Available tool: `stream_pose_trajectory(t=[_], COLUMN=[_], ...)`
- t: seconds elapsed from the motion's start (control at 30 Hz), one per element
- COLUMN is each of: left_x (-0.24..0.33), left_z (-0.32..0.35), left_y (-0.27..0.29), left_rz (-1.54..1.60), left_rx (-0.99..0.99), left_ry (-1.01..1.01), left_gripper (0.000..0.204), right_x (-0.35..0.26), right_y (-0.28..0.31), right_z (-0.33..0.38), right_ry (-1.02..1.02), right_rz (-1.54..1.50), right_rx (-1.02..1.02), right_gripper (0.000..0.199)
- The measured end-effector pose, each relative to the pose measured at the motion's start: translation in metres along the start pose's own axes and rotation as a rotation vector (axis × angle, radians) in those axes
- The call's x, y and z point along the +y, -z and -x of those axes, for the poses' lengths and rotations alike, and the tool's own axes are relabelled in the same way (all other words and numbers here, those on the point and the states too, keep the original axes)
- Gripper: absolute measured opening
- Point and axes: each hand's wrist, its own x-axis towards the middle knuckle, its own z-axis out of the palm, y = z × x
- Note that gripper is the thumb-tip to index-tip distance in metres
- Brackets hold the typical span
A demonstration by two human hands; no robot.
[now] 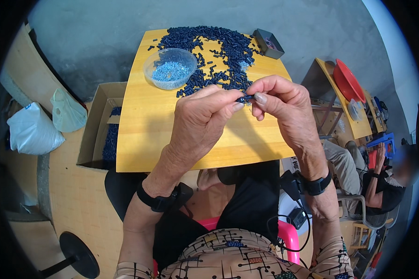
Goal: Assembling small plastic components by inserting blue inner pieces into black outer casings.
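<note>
Over the yellow table (160,144), my left hand (201,116) and my right hand (286,102) meet at their fingertips. Between them they pinch a small dark blue cylindrical piece (245,98), each hand closed on one end with thumb and forefinger; the fingers cover part of it. Beyond the hands spreads a large heap of similar dark blue pieces (233,51). A clear round plastic tub (147,73) stands left of the heap, holding many tiny shiny silvery-blue metal parts (170,71). A few clear or silvery bits (244,65) lie on the heap's right side.
A dark open tray (271,52) sits at the table's far right corner. Left of the table is a cardboard box (89,139) with dark pieces inside, and bags (32,130) beyond it. Rightward, a red basin (348,81) rests on another table; a person (381,186) sits nearby.
</note>
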Motion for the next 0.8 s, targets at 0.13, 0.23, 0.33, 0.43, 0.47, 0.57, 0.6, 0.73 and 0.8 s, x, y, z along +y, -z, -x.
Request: stream_pose_trajectory(t=[0.13,0.23,0.33,0.43,0.47,0.57,0.6,0.73,0.8], left_x=[0.005,0.005,0.007,0.009,0.01,0.011,0.011,0.012,0.012], left_z=[0.001,0.002,0.003,0.003,0.003,0.003,0.003,0.005,0.003], left_y=[0.001,-0.001,-0.001,-0.001,0.0,-0.001,-0.001,0.001,-0.001], left_rz=[-0.008,0.01,-0.008,-0.014,-0.043,-0.07,-0.07,-0.099,-0.111], left_rx=[-0.009,0.002,-0.025,-0.038,-0.06,-0.091,-0.1,-0.103,-0.108], left_ry=[-0.027,-0.055,-0.075,-0.083,-0.091,-0.098,-0.1,-0.095,-0.1], left_gripper=[0.015,0.015,0.014,0.014,0.014,0.014,0.014,0.014,0.013], right_x=[-0.004,-0.006,-0.008,-0.009,-0.009,-0.009,-0.009,-0.009,-0.008], right_y=[0.004,0.006,0.008,0.009,0.01,0.01,0.01,0.009,0.012], right_z=[0.005,0.008,0.01,0.012,0.012,0.013,0.014,0.014,0.014], right_ry=[0.011,0.02,0.026,0.017,0.015,0.017,0.016,0.012,0.01], right_rz=[0.054,0.052,0.081,0.09,0.09,0.105,0.109,0.145,0.147], right_rx=[-0.029,-0.032,-0.037,-0.056,-0.055,-0.052,-0.052,-0.067,-0.065], right_gripper=[0.011,0.011,0.011,0.011,0.011,0.011,0.011,0.011,0.01])
